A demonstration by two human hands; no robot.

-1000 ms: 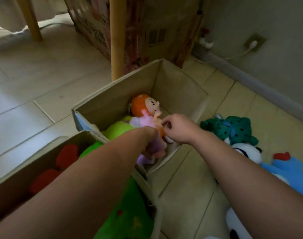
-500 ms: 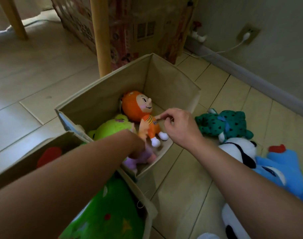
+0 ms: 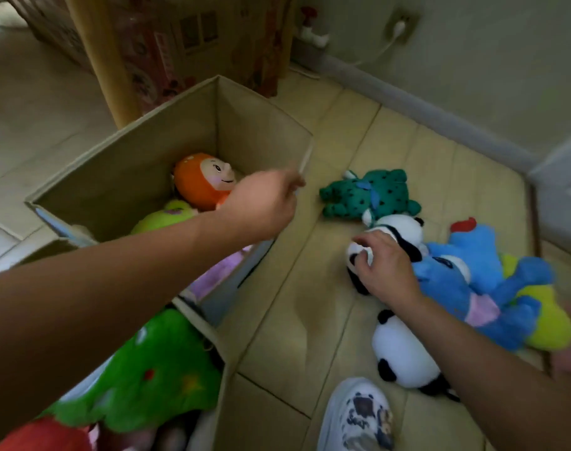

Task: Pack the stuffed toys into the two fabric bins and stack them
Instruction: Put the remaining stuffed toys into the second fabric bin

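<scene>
Right hand (image 3: 383, 265) now grips panda (image 3: 398, 232) on tiled floor (image 3: 310, 320); left hand (image 3: 261, 206) fingers blurred.

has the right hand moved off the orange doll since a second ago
Yes. The right hand left the orange doll in the bin and went right, onto the panda on the floor.

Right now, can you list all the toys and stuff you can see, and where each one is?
beige fabric bins: two, far one open, near one at bottom left
orange-haired doll: one, in far bin
lime-green plush: one, in far bin
purple plush: one, in far bin
bright green plush: one, in near bin
teal spotted plush: one, on floor
black-and-white panda plushes: two, on floor, second nearer
blue plush: one, on floor
yellow plush: one, under blue one
white patterned shoe: one, bottom
left hand: over far bin
right hand: gripping far panda
</scene>
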